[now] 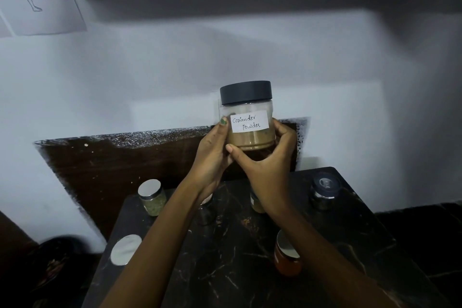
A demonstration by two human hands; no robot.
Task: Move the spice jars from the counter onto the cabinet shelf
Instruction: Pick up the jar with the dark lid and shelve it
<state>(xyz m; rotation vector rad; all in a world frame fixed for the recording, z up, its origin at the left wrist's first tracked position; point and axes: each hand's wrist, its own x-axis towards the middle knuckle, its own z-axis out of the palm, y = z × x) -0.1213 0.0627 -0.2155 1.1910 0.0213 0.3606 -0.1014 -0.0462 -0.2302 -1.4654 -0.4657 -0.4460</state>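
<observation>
I hold the coriander powder jar [247,117] aloft at twelve o'clock above the counter [250,245], left hand [212,155] and right hand [268,160] pressed around its base. Smooth plastic, probably light and slippery; gripping low seems steadiest.

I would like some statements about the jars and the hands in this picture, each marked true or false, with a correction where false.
1. Both hands hold the coriander powder jar. True: the left hand and the right hand grip its lower part.
2. The held jar has a silver lid. False: its lid is dark.
3. The held jar is full to the top. False: powder fills only the lower part.
4. An orange jar stands on the counter. True.
5. The jar with green contents lies on its side. False: it stands upright.
</observation>
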